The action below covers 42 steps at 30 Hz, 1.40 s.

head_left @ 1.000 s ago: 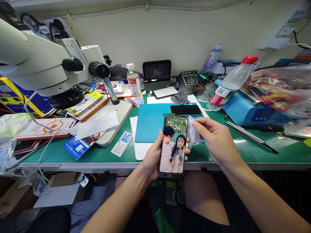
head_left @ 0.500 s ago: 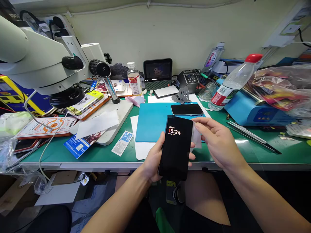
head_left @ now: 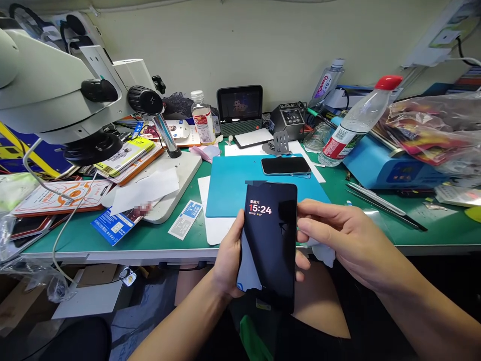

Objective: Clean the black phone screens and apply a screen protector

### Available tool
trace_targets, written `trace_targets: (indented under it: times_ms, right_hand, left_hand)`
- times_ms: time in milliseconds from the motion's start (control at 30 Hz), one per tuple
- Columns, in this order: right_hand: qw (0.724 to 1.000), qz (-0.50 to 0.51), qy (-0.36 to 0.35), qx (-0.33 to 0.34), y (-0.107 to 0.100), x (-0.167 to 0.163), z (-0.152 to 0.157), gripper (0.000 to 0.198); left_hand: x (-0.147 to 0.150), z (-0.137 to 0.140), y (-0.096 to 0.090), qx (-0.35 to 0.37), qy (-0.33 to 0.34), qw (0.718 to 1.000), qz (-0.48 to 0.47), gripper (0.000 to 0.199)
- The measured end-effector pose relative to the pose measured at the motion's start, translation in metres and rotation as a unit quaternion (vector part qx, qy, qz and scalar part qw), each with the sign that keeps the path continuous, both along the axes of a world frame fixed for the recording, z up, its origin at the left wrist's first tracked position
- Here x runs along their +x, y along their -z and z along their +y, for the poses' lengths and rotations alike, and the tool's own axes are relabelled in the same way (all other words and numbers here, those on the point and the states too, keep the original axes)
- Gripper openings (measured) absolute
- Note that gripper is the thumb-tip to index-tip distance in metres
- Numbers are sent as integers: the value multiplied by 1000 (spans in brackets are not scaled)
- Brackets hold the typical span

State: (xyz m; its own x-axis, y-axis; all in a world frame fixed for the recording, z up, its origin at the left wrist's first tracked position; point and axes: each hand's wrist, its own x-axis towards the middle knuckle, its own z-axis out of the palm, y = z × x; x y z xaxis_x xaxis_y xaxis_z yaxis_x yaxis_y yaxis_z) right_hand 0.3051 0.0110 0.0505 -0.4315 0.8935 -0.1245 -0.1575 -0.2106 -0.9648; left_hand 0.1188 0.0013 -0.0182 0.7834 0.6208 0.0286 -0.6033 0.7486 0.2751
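My left hand [head_left: 229,255] is wrapped around a black smartphone [head_left: 268,250] from below and the left, its fingertips showing past the right edge. The phone's lit screen reads 15:24, and a reflection crosses its lower part. At the phone's upper right edge, my right hand [head_left: 338,235] has thumb and fingers bent together. A crumpled whitish tissue [head_left: 323,253] hangs beneath that hand, its upper part hidden by the fingers. Behind the held phone, a second phone [head_left: 286,165] lies on a blue mat [head_left: 229,188].
A microscope [head_left: 48,95] stands at the left on a pale base [head_left: 188,175]. Tweezers [head_left: 387,205] lie at the right. A red-capped bottle [head_left: 356,125] leans against a blue machine [head_left: 391,160]. At the back are a small screen [head_left: 240,105] and another bottle [head_left: 203,118].
The held phone has come lower and nearer, and a reflection now shows on its screen. My right hand stays by its edge; the tissue now hangs lower, under the palm.
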Motion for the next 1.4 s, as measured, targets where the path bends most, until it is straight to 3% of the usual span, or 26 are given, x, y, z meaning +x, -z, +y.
trace_targets:
  times_ms: [133, 467, 800, 1400]
  right_hand:
    - [999, -12, -32, -4, -6, -1, -4, 8]
    - [993, -78, -84, -2, -9, 9, -9, 16]
    - [967, -221, -48, 113, -13, 14, -5, 23]
    - [978, -179, -97, 42, -15, 15, -3, 26]
  left_hand:
    - [-1, -10, -10, 13, -23, 999, 19, 108]
    - [-2, -26, -20, 2, -12, 999, 39, 111]
    - [-7, -30, -22, 33, -37, 996, 71, 96]
    - [-10, -31, -22, 49, -37, 994, 94, 94]
